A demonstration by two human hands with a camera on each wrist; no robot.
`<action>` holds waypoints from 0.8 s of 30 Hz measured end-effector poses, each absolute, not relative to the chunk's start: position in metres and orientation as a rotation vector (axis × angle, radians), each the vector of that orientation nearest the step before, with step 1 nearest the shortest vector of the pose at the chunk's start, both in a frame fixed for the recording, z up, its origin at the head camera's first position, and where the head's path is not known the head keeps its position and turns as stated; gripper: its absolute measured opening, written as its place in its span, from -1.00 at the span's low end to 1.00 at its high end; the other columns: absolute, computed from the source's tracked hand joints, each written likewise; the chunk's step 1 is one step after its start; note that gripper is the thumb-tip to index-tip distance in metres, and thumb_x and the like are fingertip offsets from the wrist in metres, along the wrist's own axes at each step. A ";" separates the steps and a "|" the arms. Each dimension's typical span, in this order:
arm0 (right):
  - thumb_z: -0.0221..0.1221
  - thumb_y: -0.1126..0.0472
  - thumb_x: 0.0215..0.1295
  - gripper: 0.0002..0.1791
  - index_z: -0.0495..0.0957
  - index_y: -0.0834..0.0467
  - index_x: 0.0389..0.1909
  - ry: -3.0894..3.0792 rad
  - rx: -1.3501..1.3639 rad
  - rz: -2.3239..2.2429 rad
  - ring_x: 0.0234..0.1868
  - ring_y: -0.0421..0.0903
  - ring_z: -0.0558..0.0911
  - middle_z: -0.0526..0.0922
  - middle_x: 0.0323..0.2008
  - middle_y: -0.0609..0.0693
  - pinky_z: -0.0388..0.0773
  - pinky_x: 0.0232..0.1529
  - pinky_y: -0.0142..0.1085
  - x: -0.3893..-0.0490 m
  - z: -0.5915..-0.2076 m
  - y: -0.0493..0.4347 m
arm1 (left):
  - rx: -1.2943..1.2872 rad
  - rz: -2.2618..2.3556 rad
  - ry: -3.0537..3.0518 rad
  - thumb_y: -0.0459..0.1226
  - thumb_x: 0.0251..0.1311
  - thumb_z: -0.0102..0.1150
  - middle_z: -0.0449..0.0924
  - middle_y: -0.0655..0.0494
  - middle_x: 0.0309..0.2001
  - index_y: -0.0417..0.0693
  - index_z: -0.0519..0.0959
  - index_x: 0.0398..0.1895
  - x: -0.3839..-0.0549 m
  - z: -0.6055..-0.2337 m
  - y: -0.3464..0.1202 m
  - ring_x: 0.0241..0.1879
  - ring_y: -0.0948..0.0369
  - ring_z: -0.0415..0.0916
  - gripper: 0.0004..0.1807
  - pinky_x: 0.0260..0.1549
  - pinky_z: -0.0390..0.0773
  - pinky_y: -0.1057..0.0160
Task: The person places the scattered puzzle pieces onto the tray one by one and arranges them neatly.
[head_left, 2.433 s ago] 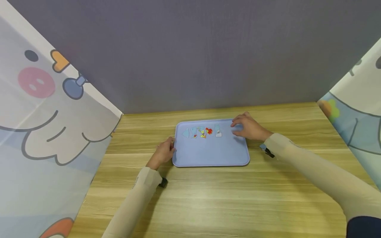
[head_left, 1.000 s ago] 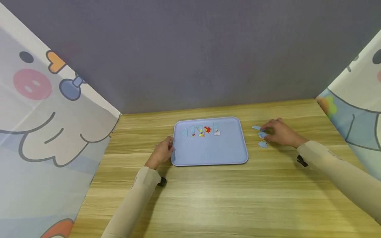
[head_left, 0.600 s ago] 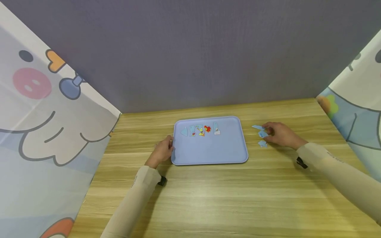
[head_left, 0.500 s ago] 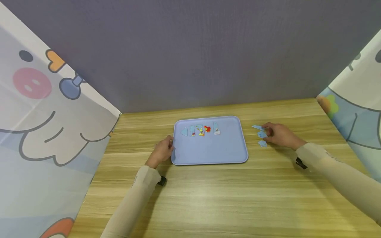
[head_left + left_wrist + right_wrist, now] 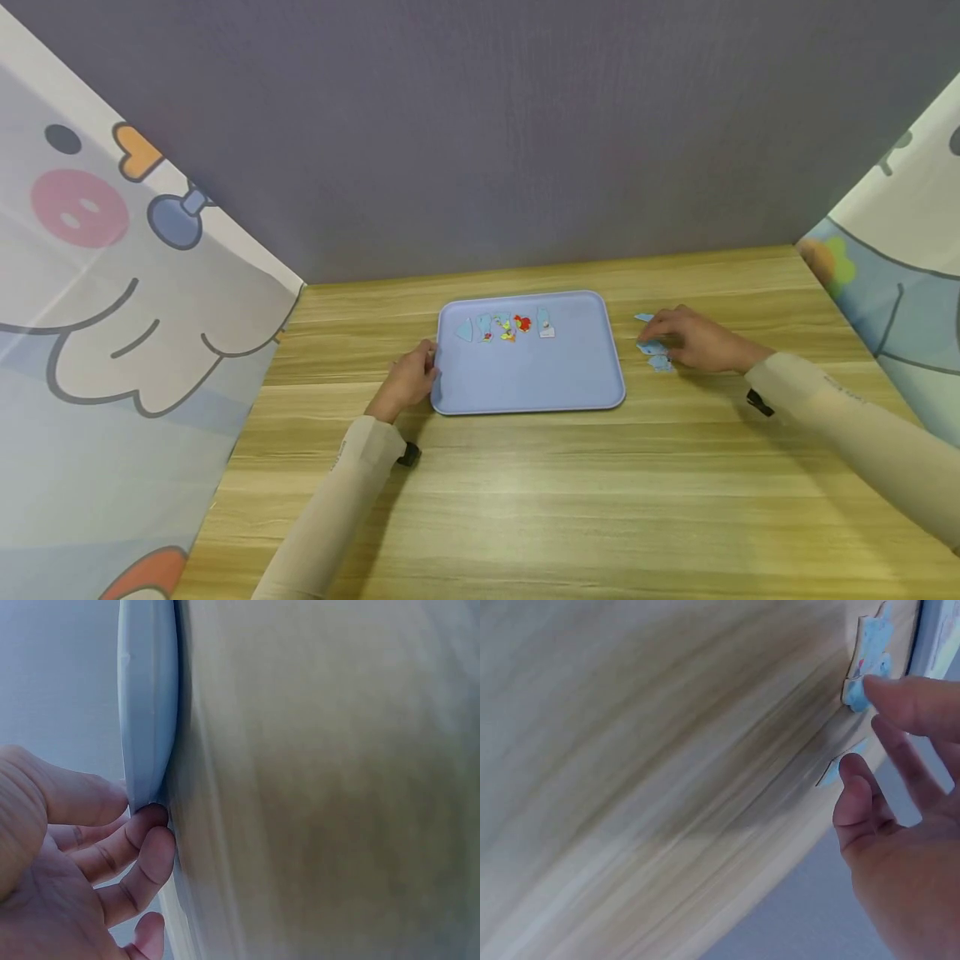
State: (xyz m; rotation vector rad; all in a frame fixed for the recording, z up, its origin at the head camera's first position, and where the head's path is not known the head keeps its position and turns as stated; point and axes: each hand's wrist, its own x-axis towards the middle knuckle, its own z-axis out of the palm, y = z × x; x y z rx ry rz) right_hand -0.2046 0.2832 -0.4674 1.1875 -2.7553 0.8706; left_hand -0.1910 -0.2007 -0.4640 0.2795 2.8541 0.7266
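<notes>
At tray's (image 5: pixel 532 379) 3 o'clock, blue pc (image 5: pixel 652 347) lies under my R hand (image 5: pixel 693 340); visible part's long axis approx 9–3, rest hidden. R fingers part-bent, thumb at pc; pinch or press, can't tell. L hand (image 5: pixel 409 379) pinches tray rim, 9 o'clock side. Jagged pc (image 5: pixel 660 364) close at 5, slim pc (image 5: pixel 642 317) near 11; tabletop (image 5: pixel 570 492) spreads wide toward 6.

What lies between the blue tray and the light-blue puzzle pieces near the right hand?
Only a bare strip of wooden table separates the tray from those puzzle pieces; the head view shows it.
</notes>
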 end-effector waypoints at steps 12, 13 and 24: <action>0.28 0.61 -0.15 -0.44 0.59 0.28 0.00 -2.895 1.264 0.746 -0.08 0.11 0.41 0.52 -0.06 0.12 0.37 -0.11 0.02 -0.205 -0.460 0.287 | 0.298 0.733 2.866 -0.43 0.23 0.11 0.51 0.03 -0.35 -0.26 0.34 0.14 -0.192 -0.463 -0.200 -0.34 0.06 0.46 -0.60 0.04 0.09 -0.37; 0.31 0.58 -0.14 -0.45 0.59 0.29 0.00 -2.906 1.251 0.744 -0.07 0.12 0.41 0.52 -0.06 0.12 0.37 -0.10 0.03 -0.205 -0.460 0.288 | 0.297 0.735 2.865 -0.43 0.23 0.11 0.51 0.03 -0.35 -0.26 0.34 0.14 -0.192 -0.463 -0.200 -0.35 0.06 0.46 -0.60 0.04 0.09 -0.37; 0.41 0.35 -0.03 -0.44 0.53 0.36 0.06 -3.028 1.116 0.774 -0.32 -0.13 0.37 0.44 -0.23 -0.01 0.40 -0.28 -0.24 -0.206 -0.461 0.298 | 0.287 0.731 2.848 -0.42 0.24 0.11 0.49 0.03 -0.35 -0.26 0.33 0.16 -0.192 -0.465 -0.200 -0.34 0.07 0.45 -0.58 0.06 0.00 -0.43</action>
